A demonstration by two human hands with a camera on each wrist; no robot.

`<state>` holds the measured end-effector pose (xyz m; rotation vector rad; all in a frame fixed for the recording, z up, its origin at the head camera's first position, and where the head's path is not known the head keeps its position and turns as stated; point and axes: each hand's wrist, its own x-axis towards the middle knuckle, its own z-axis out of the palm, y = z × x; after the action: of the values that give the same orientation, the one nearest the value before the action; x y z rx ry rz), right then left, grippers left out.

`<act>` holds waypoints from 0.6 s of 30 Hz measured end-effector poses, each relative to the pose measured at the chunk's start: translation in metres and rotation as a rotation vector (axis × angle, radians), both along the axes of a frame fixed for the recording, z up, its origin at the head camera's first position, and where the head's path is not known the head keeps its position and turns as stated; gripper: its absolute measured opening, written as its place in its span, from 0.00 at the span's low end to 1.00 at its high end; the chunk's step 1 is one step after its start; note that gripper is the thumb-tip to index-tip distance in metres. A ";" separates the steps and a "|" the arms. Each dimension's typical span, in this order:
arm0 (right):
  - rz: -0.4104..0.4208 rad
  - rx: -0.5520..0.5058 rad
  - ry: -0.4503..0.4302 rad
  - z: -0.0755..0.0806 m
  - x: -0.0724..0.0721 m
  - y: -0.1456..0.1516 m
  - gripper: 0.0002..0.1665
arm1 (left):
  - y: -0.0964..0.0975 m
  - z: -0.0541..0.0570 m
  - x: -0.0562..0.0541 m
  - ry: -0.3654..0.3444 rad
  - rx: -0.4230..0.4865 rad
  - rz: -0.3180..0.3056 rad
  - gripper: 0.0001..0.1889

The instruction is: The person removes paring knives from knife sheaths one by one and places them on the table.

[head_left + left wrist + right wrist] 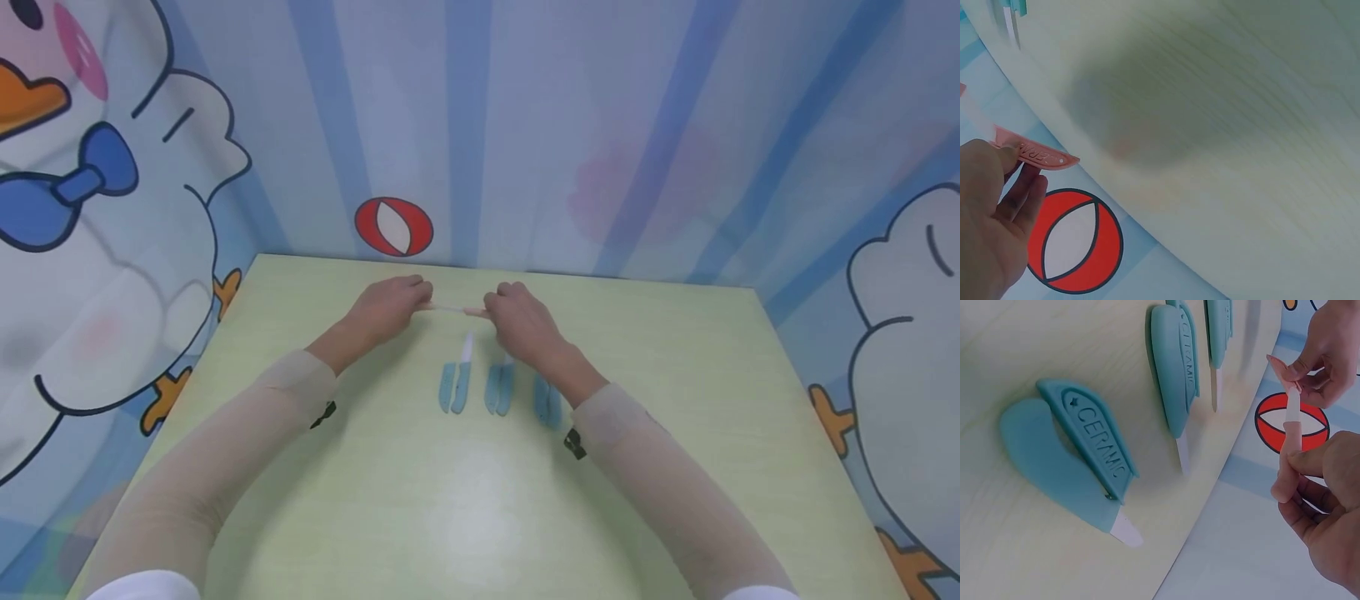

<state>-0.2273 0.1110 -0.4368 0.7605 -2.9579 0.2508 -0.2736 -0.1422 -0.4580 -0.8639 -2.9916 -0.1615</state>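
Note:
Over the far part of the table, both hands hold a pink ceramic knife and its sheath. My left hand (392, 307) pinches the pink sheath (1044, 155), lettered on its side, between thumb and fingers. The knife's pink handle (1288, 469) is gripped by my right hand (1330, 509). Between the two hands the white blade (1293, 407) shows, its tip end overlapping the sheath in the right wrist view. Closer to me than the hands, three teal knives lie in a row: a left one (462, 387), a middle one (506, 389) and a right one (1054, 462) under my right wrist.
Beside each teal knife lies a teal sheath (1094, 434); the nearest is marked CERAMIC. The pale wooden table (450, 500) meets a blue striped wall (525, 167) at its back edge. Printed on that wall is a red ball (393, 227). Cartoon ducks (112, 317) cover the sides.

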 end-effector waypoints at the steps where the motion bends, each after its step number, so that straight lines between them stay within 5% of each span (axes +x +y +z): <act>1: 0.001 -0.003 0.000 0.000 0.000 0.001 0.04 | -0.001 -0.001 0.000 -0.009 0.023 0.010 0.08; 9: -0.001 -0.069 0.016 0.000 0.000 0.006 0.07 | -0.012 -0.005 -0.002 -0.085 0.245 0.113 0.05; 18: -0.012 -0.276 -0.007 -0.002 -0.003 0.008 0.10 | -0.018 -0.007 -0.001 -0.153 0.370 0.092 0.07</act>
<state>-0.2300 0.1188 -0.4385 0.7055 -2.8464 0.6447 -0.2748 -0.1604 -0.4651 -0.6984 -2.9790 -0.7813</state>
